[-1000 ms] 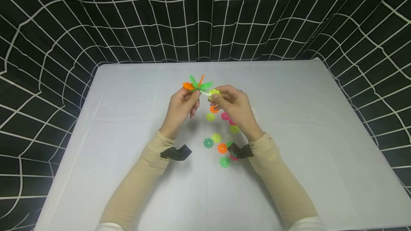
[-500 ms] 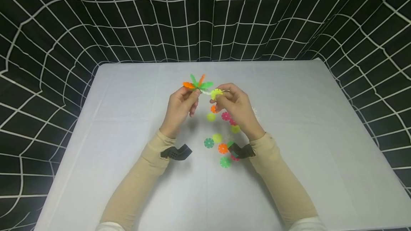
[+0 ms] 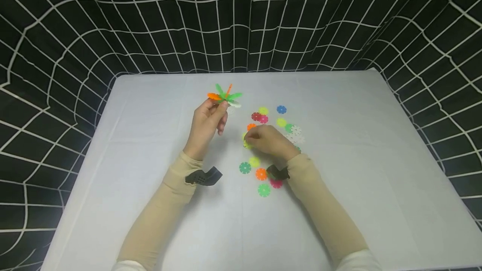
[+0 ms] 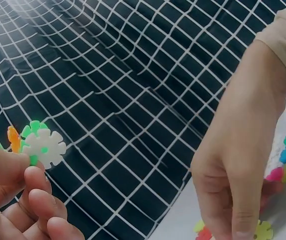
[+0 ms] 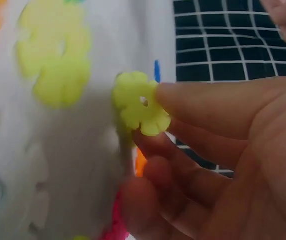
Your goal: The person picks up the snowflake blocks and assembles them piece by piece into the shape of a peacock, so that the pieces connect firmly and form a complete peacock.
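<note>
Raised over the far part of the table, my left hand pinches a cluster of interlocked notched plastic discs between thumb and fingers. Green, orange and white discs fan out from it; the white disc faces the left wrist camera. My right hand is low over the table, right of and nearer than the left. Its thumb and fingers pinch a yellow notched disc, which the right wrist view shows tilted at the fingertips. Loose discs lie around and partly under this hand.
Several loose discs lie on the white table, among them a blue disc, an orange disc, a dark green disc, a light green disc and white discs. A black curtain with white grid lines surrounds the table.
My right hand has moved away from the disc cluster, down and nearer, with the yellow disc. My left hand has shifted slightly left with the cluster. Discs formerly behind the right hand now show.
</note>
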`<state>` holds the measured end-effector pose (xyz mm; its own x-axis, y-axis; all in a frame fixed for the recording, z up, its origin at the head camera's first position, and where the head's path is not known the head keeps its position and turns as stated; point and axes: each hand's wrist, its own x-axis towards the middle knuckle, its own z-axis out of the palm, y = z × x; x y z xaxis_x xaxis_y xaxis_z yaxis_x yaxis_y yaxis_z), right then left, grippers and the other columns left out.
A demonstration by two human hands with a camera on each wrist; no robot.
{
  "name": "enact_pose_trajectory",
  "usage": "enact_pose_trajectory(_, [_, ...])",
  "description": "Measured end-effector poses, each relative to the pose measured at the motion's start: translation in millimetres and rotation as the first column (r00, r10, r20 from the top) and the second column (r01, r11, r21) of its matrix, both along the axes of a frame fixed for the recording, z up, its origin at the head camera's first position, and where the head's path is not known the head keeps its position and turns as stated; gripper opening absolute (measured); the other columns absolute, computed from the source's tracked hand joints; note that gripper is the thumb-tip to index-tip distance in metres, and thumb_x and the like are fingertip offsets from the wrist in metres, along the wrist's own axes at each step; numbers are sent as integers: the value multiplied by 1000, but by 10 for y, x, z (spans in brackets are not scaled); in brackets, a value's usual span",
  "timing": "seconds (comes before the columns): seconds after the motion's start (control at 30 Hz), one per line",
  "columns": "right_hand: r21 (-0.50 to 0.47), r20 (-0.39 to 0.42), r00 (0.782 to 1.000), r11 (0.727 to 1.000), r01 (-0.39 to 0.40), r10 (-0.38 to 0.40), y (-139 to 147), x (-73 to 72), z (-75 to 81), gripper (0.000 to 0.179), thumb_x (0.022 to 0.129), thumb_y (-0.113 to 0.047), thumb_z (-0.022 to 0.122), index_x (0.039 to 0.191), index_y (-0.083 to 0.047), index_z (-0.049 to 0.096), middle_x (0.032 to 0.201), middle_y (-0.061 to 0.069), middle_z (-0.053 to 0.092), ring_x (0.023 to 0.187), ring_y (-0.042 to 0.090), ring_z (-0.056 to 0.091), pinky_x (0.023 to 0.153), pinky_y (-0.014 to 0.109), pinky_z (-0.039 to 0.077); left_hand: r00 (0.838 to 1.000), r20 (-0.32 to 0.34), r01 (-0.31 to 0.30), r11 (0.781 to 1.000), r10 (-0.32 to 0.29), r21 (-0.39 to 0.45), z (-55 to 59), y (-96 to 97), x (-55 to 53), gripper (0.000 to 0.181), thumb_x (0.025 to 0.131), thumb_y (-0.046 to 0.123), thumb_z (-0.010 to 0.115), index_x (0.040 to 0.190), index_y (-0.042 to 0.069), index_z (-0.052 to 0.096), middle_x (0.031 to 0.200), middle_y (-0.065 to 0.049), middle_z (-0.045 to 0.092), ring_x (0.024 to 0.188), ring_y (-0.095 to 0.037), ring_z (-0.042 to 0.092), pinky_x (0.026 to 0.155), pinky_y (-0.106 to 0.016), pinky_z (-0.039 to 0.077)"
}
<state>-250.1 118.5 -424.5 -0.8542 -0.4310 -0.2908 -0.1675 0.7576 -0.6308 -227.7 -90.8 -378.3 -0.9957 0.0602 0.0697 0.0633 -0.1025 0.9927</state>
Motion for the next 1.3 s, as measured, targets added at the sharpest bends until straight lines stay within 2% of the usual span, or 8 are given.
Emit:
enact_pose_trajectory(0.23, [111, -162, 986, 992, 61, -42, -34, 11, -57, 32, 103, -24, 54, 131, -19, 66, 117, 4, 72, 99, 25, 60, 94, 41, 51, 1000, 1, 23, 1000, -23, 12, -6, 0, -7, 19, 104, 18, 57, 113, 2, 57, 70, 3, 51, 55, -9, 43, 49, -18, 40])
enact_pose_trajectory(0.4, [200, -115, 993, 980, -5, 29, -62, 33, -43, 42, 101, -18, 54, 142, -27, 59, 121, 0, 70, 96, 23, 57, 79, 36, 49, 999, 5, 33, 999, -33, 6, -1, 11, 1, 17, 104, 18, 57, 112, 3, 57, 69, 3, 51, 55, -9, 42, 49, -19, 39])
enact_pose_trajectory(0.53, [224, -118, 992, 974, -27, 55, -63, 41, -28, 40, 98, -19, 61, 138, -23, 61, 121, 0, 67, 107, 22, 58, 89, 41, 52, 999, 10, 34, 999, -34, 4, 3, 17, 3, 20, 104, 19, 57, 113, 2, 57, 70, 3, 51, 55, -10, 43, 50, -19, 39])
enact_pose_trajectory(0.67, [165, -137, 990, 986, 8, 15, -44, 24, -17, 31, 96, -21, 67, 126, -16, 63, 118, 3, 64, 109, 22, 57, 98, 44, 51, 999, 17, 29, 1000, -29, 7, -5, 19, 7, 19, 103, 17, 57, 114, 1, 57, 69, 2, 51, 55, -10, 42, 50, -19, 39])
enact_pose_trajectory(0.8, [-65, -123, 984, 990, 124, -131, -11, -4, 77, 19, 98, -23, 67, 114, -14, 64, 104, 6, 68, 87, 24, 63, 80, 37, 55, 1000, 10, 17, 1000, -17, 14, -15, 25, 6, 15, 103, 14, 56, 114, 3, 58, 68, 3, 50, 55, -10, 43, 49, -18, 39])
enact_pose_trajectory(0.87, [-254, -61, 971, 945, 207, -229, -4, 7, 175, 18, 99, -23, 65, 112, -13, 60, 101, 10, 71, 81, 28, 66, 74, 38, 56, 1000, 4, 10, 1000, -10, 11, -20, 23, 6, 15, 103, 14, 57, 113, 3, 59, 69, 3, 51, 56, -10, 43, 49, -18, 39])
enact_pose_trajectory(1.07, [-645, 65, 936, 702, 304, -345, -41, 120, 435, 27, 99, -18, 65, 121, -8, 54, 108, 22, 75, 82, 31, 75, 79, 41, 63, 1000, 6, -11, 1000, 11, 14, -21, 28, 9, 11, 102, 17, 60, 106, 7, 59, 68, 3, 51, 54, -10, 43, 49, -19, 39])
enact_pose_trajectory(1.3, [-692, -71, 926, 687, 222, -372, -95, 201, 498, 24, 98, -12, 66, 121, -3, 62, 103, 23, 75, 73, 13, 70, 71, 30, 62, 1000, -3, 2, 1000, -2, -8, -34, 30, 8, 19, 103, 17, 59, 115, 2, 60, 69, 3, 50, 58, -10, 44, 50, -18, 39])
